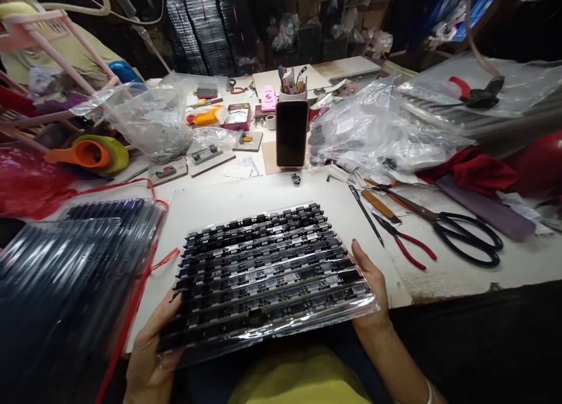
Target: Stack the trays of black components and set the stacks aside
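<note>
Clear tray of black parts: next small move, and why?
I'd probably ease the clear tray gently forward over the white tabletop: left hand and right hand hold opposite sides, its near edge seems to overhang the tabletop, and the rows of black parts might shift if tipped.

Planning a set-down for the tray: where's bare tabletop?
White tabletop is bare between tray and phone, bar one small part; a narrower strip runs between tray and black pen-like tool. Crowded: pliers and scissors right, plastic-covered stack left, clear bags beyond.

Left grip [151,346] and right grip [371,284] clasping, held well apart.
</note>
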A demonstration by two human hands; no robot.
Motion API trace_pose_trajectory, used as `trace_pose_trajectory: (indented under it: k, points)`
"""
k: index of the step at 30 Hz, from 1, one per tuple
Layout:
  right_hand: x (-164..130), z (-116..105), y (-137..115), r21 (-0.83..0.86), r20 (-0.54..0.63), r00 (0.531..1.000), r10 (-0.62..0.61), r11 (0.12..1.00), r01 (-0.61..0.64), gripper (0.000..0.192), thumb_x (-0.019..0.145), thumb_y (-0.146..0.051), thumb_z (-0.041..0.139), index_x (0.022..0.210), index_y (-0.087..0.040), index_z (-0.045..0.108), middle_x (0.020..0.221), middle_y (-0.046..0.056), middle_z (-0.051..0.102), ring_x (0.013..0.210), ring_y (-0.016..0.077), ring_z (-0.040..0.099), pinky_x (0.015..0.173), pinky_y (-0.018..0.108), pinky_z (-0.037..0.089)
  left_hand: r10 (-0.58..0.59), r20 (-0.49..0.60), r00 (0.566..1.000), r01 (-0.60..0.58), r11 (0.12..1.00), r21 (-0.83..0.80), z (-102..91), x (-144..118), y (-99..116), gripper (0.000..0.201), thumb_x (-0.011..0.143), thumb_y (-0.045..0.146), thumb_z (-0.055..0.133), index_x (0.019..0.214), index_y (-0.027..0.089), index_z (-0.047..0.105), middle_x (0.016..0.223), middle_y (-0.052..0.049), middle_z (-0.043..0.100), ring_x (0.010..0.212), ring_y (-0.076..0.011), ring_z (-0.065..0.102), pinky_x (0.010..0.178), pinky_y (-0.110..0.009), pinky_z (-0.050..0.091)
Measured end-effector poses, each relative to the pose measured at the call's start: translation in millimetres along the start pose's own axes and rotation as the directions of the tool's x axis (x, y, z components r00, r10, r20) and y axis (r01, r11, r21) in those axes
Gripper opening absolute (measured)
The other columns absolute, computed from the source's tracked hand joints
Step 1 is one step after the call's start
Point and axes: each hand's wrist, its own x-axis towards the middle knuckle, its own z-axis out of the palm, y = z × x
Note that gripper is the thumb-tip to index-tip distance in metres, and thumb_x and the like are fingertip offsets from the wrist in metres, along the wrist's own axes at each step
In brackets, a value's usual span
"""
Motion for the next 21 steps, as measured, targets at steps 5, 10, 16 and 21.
trace_pose_trajectory:
  k: [5, 10, 16, 21]
  points:
    - [0, 5, -5, -0.02, -0.044, 0.992, 0.119, 0.993, -0.12, 0.025, 0.084, -0.036, 0.058, 0.093, -0.018, 0.072, 0.088, 0.005, 0.074, 0.095, 0.0233, 0.066, 0.092, 0.04, 0.049, 0.106, -0.025, 0.994, -0.107, 0.993, -0.04, 15.9, -5, 0, 0.071, 0.072, 0.011, 0.066, 0.137, 0.029, 0.043, 0.101, -0.001, 0.072, 0.074, -0.0189, 0.071, 0.065, -0.022, 0.058]
    - [1, 4, -6, -0.034, -0.178, 0.98, 0.085, 0.995, -0.092, 0.019, 0.085, -0.032, 0.058, 0.083, -0.019, 0.073, 0.086, 0.003, 0.074, 0.098, 0.022, 0.066, 0.094, 0.04, 0.048, 0.082, 0.003, 0.997, -0.081, 0.992, -0.095, 23.9, -9, 2, 0.062, 0.08, 0.015, 0.06, 0.137, 0.03, 0.041, 0.108, -0.001, 0.07, 0.093, -0.0208, 0.068, 0.085, -0.028, 0.054]
    - [4, 2, -4, -0.148, -0.22, 0.971, -0.092, 0.987, 0.06, 0.006, 0.078, -0.023, 0.067, 0.076, -0.024, 0.073, 0.083, 0.0, 0.074, 0.101, 0.0217, 0.065, 0.097, 0.04, 0.047, 0.104, 0.08, 0.991, -0.094, 0.989, -0.113, 18.4, -3, 0, 0.064, 0.08, 0.016, 0.06, 0.139, 0.028, 0.038, 0.116, -0.005, 0.066, 0.101, -0.024, 0.064, 0.094, -0.035, 0.049]
    - [6, -9, -5, -0.236, -0.246, 0.951, -0.186, 0.963, 0.127, 0.012, 0.076, -0.018, 0.069, 0.072, -0.029, 0.073, 0.076, -0.003, 0.073, 0.097, 0.0193, 0.066, 0.1, 0.036, 0.044, 0.142, 0.141, 0.98, -0.124, 0.984, -0.129, 19.6, -1, 1, 0.066, 0.082, 0.016, 0.058, 0.141, 0.029, 0.032, 0.118, -0.006, 0.064, 0.1, -0.0241, 0.065, 0.093, -0.038, 0.049]
